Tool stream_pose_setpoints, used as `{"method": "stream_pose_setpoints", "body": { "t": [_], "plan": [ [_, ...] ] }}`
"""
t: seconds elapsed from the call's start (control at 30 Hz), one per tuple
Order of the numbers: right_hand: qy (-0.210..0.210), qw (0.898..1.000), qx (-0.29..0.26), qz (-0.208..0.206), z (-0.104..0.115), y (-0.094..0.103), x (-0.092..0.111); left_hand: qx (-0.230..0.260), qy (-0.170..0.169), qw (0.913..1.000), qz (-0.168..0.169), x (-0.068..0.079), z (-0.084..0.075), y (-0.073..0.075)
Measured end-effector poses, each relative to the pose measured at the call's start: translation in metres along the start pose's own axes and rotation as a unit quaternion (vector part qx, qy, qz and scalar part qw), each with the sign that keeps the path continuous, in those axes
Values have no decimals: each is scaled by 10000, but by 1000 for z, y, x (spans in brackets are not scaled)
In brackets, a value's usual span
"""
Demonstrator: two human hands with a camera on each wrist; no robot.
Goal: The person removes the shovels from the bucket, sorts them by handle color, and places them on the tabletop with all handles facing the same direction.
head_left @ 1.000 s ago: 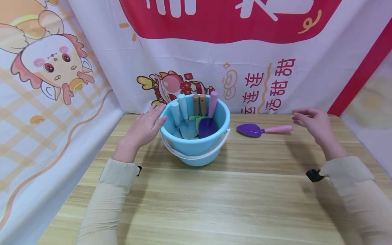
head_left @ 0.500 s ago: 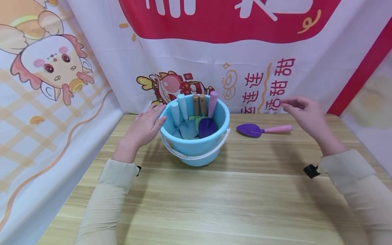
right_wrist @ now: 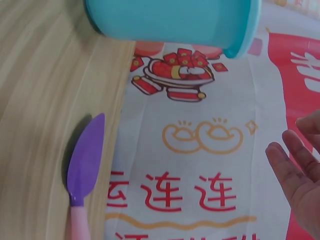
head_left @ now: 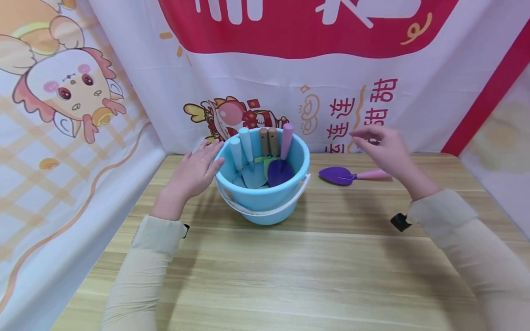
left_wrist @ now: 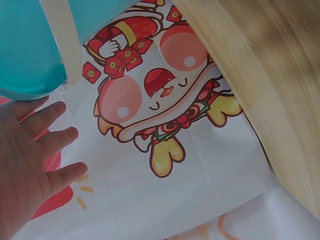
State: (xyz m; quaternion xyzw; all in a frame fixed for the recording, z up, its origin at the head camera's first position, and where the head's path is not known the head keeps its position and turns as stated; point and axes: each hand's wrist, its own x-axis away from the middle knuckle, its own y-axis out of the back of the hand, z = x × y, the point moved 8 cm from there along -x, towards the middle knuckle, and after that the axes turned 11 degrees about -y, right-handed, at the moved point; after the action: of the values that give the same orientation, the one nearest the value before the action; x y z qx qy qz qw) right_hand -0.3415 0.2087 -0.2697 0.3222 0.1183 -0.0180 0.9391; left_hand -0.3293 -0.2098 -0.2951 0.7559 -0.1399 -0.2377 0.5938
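A light blue bucket (head_left: 258, 196) with a white handle stands on the table, holding several small hand trowels. My left hand (head_left: 193, 172) rests its fingertips at the bucket's left rim, fingers spread and fairly straight; the left wrist view shows the same hand (left_wrist: 22, 155) beside the bucket wall. Right of the bucket lies a garden trowel (head_left: 336, 175) with a purple blade and pink handle. Above its handle, partly covering the handle's end, hovers my right hand (head_left: 387, 149), fingers loosely bent and holding nothing. The right wrist view has this hand (right_wrist: 302, 185) well apart from the trowel.
Inside the bucket are light blue trowels (head_left: 253, 174), two brown handles (head_left: 269, 141) above green blades, and a pink-handled trowel with a purple blade (head_left: 280, 173). A printed cloth (head_left: 314, 73) hangs along the back edge of the wooden table (head_left: 290, 276).
My right hand has moved left through the air, from beyond the trowel's handle end to over the handle. The left hand, bucket and trowel have stayed in place.
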Motion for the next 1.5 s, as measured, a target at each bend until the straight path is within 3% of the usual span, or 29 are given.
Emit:
{"method": "stream_pose_setpoints", "body": {
  "t": [0.23,0.6,0.97,1.5],
  "plan": [
    [288,9994,-92,194,18,-19,-7,27,-11,10000,-23,0,0,0],
    [376,9978,103,540,41,-45,-29,120,34,9999,29,2,1,-1],
    [586,9955,-409,627,57,-68,-42,190,62,9998,-35,2,3,-3],
    [207,9926,-827,861,64,-99,-55,217,36,9997,-101,0,2,-1]
  ]
}}
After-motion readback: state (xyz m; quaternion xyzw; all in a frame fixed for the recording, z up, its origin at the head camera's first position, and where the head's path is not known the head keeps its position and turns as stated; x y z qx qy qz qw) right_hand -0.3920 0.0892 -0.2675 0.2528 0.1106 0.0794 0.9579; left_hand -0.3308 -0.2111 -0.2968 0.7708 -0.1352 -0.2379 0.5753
